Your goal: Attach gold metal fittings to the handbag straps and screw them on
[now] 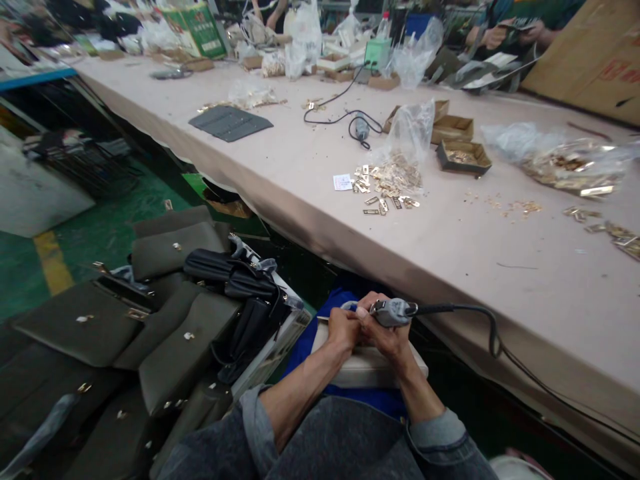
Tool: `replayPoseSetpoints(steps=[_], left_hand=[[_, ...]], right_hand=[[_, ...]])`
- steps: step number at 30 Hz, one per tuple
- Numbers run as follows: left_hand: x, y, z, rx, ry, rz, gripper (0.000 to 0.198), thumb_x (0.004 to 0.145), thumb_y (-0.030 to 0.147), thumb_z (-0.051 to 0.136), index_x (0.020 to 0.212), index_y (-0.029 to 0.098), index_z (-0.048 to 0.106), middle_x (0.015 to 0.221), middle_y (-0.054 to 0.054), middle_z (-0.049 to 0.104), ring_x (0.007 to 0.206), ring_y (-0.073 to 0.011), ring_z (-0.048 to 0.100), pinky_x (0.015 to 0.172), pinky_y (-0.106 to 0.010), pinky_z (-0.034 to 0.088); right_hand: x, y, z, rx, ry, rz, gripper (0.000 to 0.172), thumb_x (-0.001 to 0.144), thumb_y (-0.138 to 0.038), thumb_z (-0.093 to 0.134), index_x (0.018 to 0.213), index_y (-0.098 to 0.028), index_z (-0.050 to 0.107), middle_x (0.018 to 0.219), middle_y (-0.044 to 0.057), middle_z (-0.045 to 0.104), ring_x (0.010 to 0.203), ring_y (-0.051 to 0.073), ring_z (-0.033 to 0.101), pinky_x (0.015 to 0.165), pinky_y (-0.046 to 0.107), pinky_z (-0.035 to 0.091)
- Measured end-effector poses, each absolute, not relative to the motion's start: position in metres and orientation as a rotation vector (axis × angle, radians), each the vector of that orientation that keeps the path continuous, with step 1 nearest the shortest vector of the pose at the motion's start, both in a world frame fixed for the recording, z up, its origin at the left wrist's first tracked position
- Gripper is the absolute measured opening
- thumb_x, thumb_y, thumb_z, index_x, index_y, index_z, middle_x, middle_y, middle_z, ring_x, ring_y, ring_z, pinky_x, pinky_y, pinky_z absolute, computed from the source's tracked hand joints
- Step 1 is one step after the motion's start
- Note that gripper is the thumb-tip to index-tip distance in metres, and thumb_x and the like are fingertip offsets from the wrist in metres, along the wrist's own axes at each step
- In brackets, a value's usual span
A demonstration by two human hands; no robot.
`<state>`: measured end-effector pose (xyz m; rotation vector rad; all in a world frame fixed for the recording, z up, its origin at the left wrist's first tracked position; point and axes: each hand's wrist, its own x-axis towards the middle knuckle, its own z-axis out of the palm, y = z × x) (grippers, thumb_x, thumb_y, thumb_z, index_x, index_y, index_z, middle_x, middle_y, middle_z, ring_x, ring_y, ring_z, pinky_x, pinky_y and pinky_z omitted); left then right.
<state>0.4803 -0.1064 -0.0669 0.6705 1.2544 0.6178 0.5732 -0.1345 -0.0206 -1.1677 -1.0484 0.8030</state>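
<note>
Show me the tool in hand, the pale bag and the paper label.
Tool [394, 312]: head view, its grey body.
Pale bag [367, 371]: head view, its near side.
Paper label [343, 182]: head view, its middle.

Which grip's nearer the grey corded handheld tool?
Right: the right-hand grip holds the grey tool; the left-hand grip is left of it, at the cream, smooth-surfaced item.

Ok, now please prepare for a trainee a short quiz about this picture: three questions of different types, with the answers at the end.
1. Which hand holds the corded tool? A: left; B: right; C: neither.
2. True or false: the dark flat sheet lies on the table.
3. Fill in the colour: the cloth under the pale item is ...

Key: 1. B, the right hand; 2. True; 3. Blue.
</note>
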Motion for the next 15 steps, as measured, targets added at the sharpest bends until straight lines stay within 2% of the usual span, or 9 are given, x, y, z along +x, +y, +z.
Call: replayPoseSetpoints(steps=[4,6,12,15], left_hand=[[0.482,-0.108,-0.06,0.632,1.241,0.612,0.004,0.07,0.009,0.069,0.073,0.007,0.067,0.051,-0.009,0.063,0.044,-0.0204,0.062,0.041,-0.026,0.049],[0.482,-0.11,-0.057,0.618,1.237,0.614,0.005,0.07,0.005,0.066,0.075,0.007,0.066,0.054,-0.01,0.065,0.045,-0.021,0.063,0.042,-0.027,0.051],[0.479,-0.112,-0.048,0.583,1.233,0.638,0.015,0.069,0.0,0.065,0.083,0.007,0.066,0.07,-0.012,0.071,0.051,-0.018,0.067,0.047,-0.024,0.055],[0.477,-0.112,-0.046,0.576,1.217,0.658,0.016,0.073,0.0,0.063,0.087,0.005,0.067,0.075,-0.014,0.072,0.053,-0.0172,0.067,0.049,-0.025,0.057]], right_hand=[[0.576,-0.126,-0.01,-1.063,-0.854,0.757,0.025,0.085,-0.03,0.075,0.07,-0.019,0.059,0.062,-0.001,0.055,0.05,0.014,0.05,0.051,0.029,0.045],[0.579,-0.125,0.002,-0.998,-0.671,0.681,0.022,0.085,-0.027,0.073,0.071,-0.018,0.058,0.062,-0.001,0.055,0.046,0.012,0.047,0.048,0.027,0.042],[0.618,-0.139,0.059,-0.879,-0.249,0.575,0.02,0.073,-0.018,0.074,0.077,-0.019,0.054,0.07,0.0,0.059,0.051,0.01,0.047,0.054,0.027,0.049],[0.671,-0.142,0.085,-0.879,-0.192,0.454,0.014,0.078,-0.013,0.064,0.069,-0.017,0.055,0.069,0.005,0.056,0.05,0.011,0.047,0.052,0.031,0.049]])
